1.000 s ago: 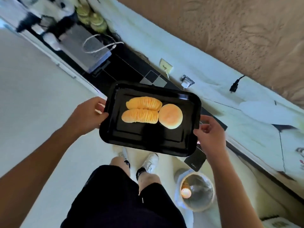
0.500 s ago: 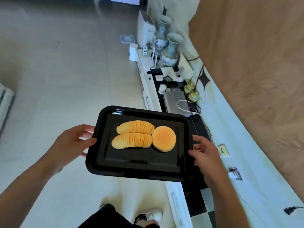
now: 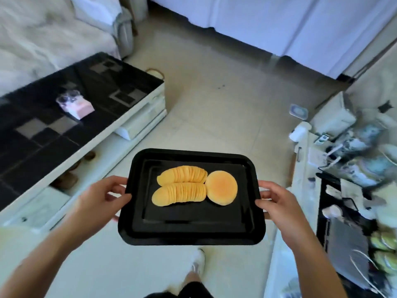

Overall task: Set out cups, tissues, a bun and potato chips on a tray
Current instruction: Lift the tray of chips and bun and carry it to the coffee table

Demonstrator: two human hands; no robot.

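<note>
Change: a moment ago the low cabinet and wood wall lay ahead of the tray; now the view faces open floor, with a coffee table on the left. The grip and the food's layout are the same as before.
Left hand (image 3: 101, 195): curled round the tray's left rim, thumb on top, fingers under the edge.
Right hand (image 3: 279, 201): gripping the right rim the same way.
Tray (image 3: 193, 231): black, carried level above the floor, nothing touching its edges.
On the tray: two rows of potato chips (image 3: 180, 186) fanned side by side, the bun (image 3: 221, 188) touching their right ends; the near half is bare.
Below: one white shoe (image 3: 198, 261) on the pale floor (image 3: 214, 104).
Left: the black-topped coffee table (image 3: 64, 117) with a tissue pack (image 3: 75, 106) on it.
Right: a cluttered low cabinet (image 3: 343, 190), blurred.
Far: a pale sofa (image 3: 53, 29) and white curtains (image 3: 279, 22).
</note>
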